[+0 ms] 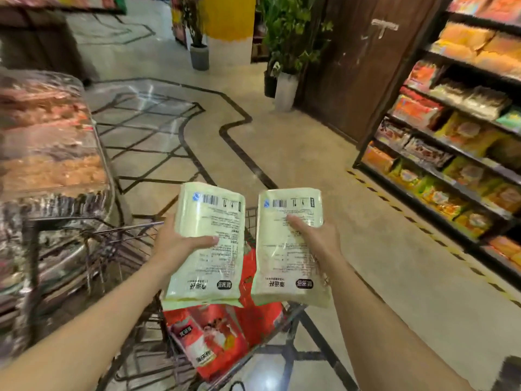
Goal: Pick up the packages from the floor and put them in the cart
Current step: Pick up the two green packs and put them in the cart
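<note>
I hold two pale green packages above a wire cart [135, 241], printed backs facing up. My left hand [180, 244] grips the left package [208, 266] by its left edge, thumb across the front. My right hand [315, 235] grips the right package [284, 261] by its right edge, thumb on top. Red packages [217, 334] lie in the cart's basket beneath them. No packages show on the visible floor.
A glass-fronted food display counter [48, 153] stands close on the left, touching the cart's side. Shelves of snack bags [456, 142] run along the right behind a yellow-black floor stripe. Potted plants [287, 80] and a yellow pillar [228, 21] stand ahead. Open tiled floor [296, 159] lies between.
</note>
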Demonstrator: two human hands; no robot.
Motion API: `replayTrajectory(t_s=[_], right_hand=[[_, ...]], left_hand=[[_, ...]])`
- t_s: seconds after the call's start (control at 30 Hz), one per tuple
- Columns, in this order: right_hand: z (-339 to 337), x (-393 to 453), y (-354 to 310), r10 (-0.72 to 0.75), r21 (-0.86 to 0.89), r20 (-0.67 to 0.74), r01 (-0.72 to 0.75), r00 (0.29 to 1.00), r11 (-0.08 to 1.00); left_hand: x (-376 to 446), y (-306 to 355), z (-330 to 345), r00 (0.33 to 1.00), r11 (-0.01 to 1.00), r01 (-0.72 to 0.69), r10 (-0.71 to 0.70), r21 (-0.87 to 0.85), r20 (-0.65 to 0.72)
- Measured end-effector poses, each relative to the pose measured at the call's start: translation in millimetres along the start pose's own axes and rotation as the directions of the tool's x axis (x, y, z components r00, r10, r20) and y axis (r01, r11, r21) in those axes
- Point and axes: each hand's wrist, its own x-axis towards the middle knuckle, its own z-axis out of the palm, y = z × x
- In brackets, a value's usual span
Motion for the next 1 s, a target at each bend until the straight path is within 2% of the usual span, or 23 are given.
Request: replayTrajectory(t_s=[0.2,0.37,0.47,0.67,0.87,0.93,1.0], right_hand=[[66.3,62.7,50.3,0.137,-0.124,0.215,-0.112,0.967,0.986],[116.2,97.1,83.5,0.226,-0.263,0.369,-0.132,0.901,0.956],[138.8,111.0,98.0,0.245,-0.267,0.443,-0.134,0.862,0.954],[166.3,117.4,112.0,0.211,-0.309,0.584,-0.025,0.784,0.951],[166.4,129.5,110.7,0.288,-0.444,0.633,0.032,0.719,0.895],[166.8,133.3,104.2,0.302,-0.474,0.642,0.056,0.705,0.879],[167.9,137.5,97.6,0.290,-0.483,0.643,0.081,0.708,0.872]], left_hand=[[11.8,-64.8,-19.1,0.974,0.981,0.190,-0.183,0.037,-0.133],[0.3,-112.9,-26.1,0.904,0.935,0.345,-0.308,0.082,-0.296],[-6.1,-136.9,-26.9,0.861,0.893,0.436,-0.378,0.110,-0.342],[-3.6,-166.9,-16.6,0.817,0.856,0.510,-0.450,0.087,-0.359],[0.0,-165.9,-19.3,0.783,0.810,0.572,-0.493,0.129,-0.380],[-0.7,-155.7,-12.1,0.738,0.764,0.626,-0.516,0.155,-0.435],[-2.4,-144.4,-4.5,0.702,0.683,0.680,-0.504,0.265,-0.502]])
